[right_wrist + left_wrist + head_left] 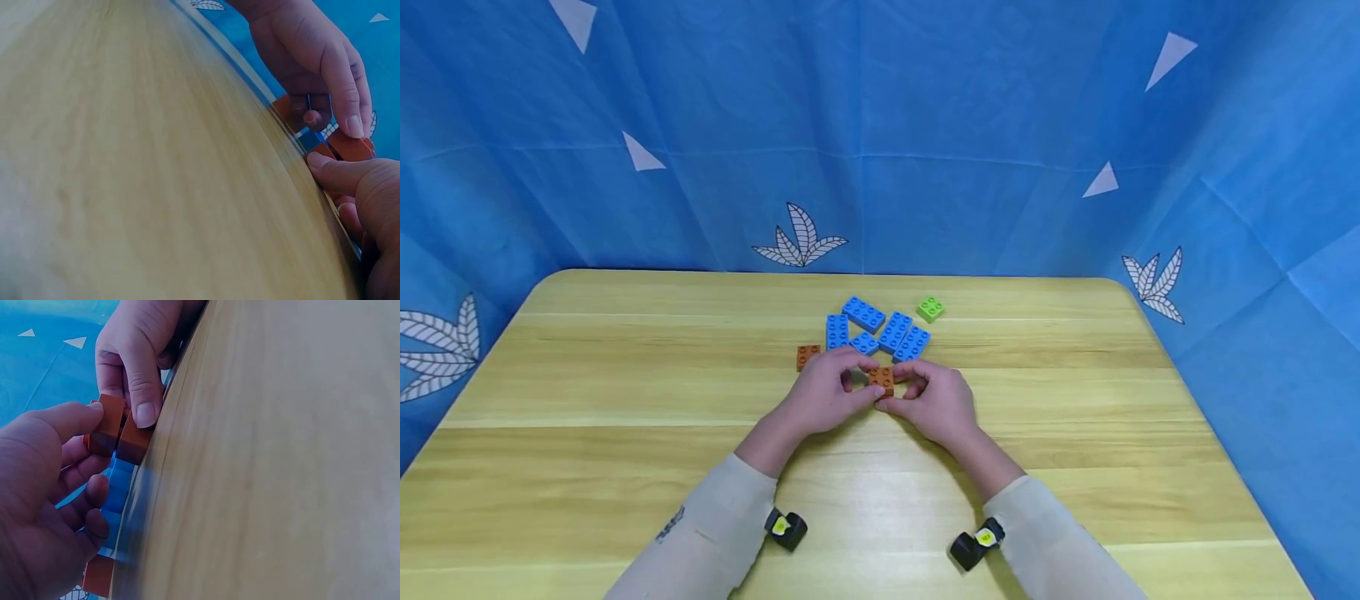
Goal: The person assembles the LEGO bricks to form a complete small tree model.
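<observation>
While the table (880,508) is stretching wide on both sides, the blue blocks (895,332) are lying nearer its far edge, before a hanging cloth (925,108). We are counting five blue, one green block (931,309) and three brown blocks (807,357): one lying just beyond our left hand (823,392), two being held nearer us. Our left hand is pinching the upper brown block (107,427), four-studded and slightly tilted; our right hand (940,402) is gripping the lower brown block (134,445), a narrow gap showing between.
</observation>
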`<state>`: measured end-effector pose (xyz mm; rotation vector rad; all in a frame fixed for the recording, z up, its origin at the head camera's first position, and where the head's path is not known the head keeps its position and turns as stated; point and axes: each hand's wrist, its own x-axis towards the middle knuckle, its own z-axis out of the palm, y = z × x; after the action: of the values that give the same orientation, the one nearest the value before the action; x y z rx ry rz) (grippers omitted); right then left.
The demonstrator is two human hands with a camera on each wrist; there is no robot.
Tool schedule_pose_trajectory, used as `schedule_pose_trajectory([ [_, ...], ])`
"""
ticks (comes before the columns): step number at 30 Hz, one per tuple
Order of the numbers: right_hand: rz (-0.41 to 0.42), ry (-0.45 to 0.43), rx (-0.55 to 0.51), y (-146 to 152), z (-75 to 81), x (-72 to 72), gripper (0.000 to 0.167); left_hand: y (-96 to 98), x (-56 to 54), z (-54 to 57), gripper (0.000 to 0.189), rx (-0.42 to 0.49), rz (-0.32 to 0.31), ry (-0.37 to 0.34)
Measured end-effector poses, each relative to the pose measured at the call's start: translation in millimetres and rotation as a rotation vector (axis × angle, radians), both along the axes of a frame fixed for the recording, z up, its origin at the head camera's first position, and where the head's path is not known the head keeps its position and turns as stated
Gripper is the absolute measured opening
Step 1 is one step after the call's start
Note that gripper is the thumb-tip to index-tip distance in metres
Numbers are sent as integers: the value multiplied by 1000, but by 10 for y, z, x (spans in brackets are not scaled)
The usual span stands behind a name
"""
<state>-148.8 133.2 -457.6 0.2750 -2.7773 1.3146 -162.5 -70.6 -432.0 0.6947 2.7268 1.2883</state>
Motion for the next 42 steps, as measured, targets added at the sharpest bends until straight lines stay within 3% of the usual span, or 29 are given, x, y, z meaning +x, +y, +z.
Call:
schedule_pose_trajectory([
  [20,-10,-14,32,9,28,13,36,47,1,20,27,-23,-16,6],
  [32,18,3,-27,51,31,-17,36,86,-28,-6,30,-23,-2,9],
  [37,42,41,-35,36,19,-13,35,36,-37,-10,31,-32,0,-13],
  [42,25,42,-25,5,8,-21,39,-117,-63,63,38,-19,24,-10],
])
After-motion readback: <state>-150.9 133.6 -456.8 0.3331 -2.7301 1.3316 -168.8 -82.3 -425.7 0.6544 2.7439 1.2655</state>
